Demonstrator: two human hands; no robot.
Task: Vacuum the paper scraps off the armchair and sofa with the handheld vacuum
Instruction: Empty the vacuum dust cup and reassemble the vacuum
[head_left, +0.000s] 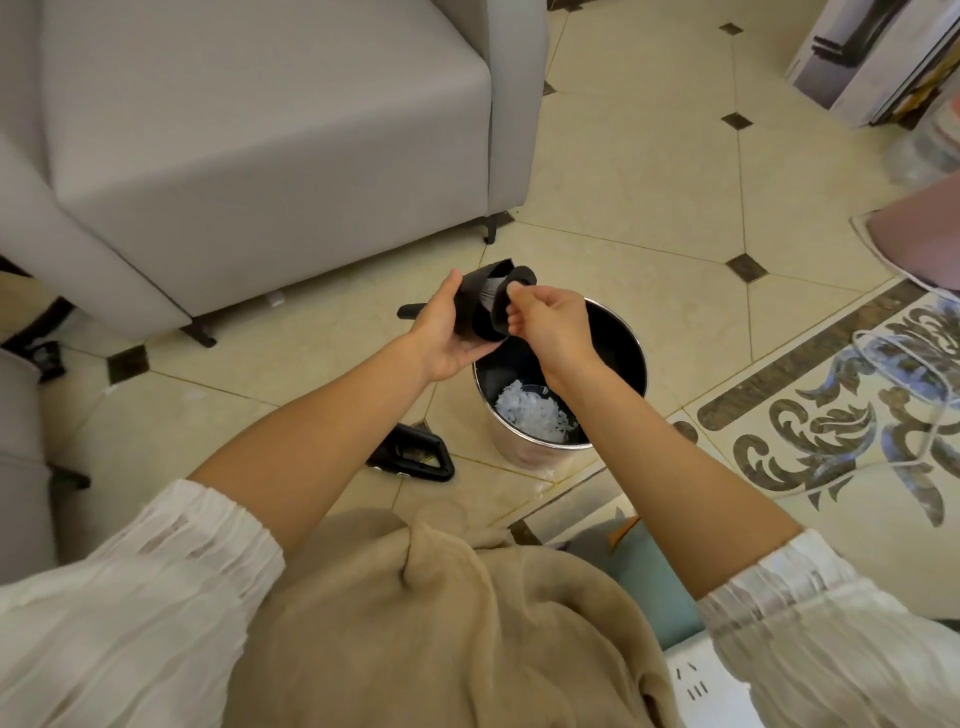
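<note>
My left hand (440, 332) grips a black part of the handheld vacuum, the dust cup (480, 299), held over the far rim of a metal bin (631, 338). My right hand (550, 325) pinches a round black filter piece (511, 291) at the cup's open end. White paper scraps (532, 413) lie in a heap inside the bin. The vacuum's black body with its handle (415, 454) lies on the floor tiles left of the bin. The grey armchair (260, 130) stands beyond my hands; I see no scraps on its seat.
Another grey seat's edge (21, 467) is at the left. A white cable (914, 395) loops over the patterned floor at right. Boxes (872, 57) stand at the far right, and a pink object (924, 239) sits by them. My beige skirt and white sleeves fill the bottom.
</note>
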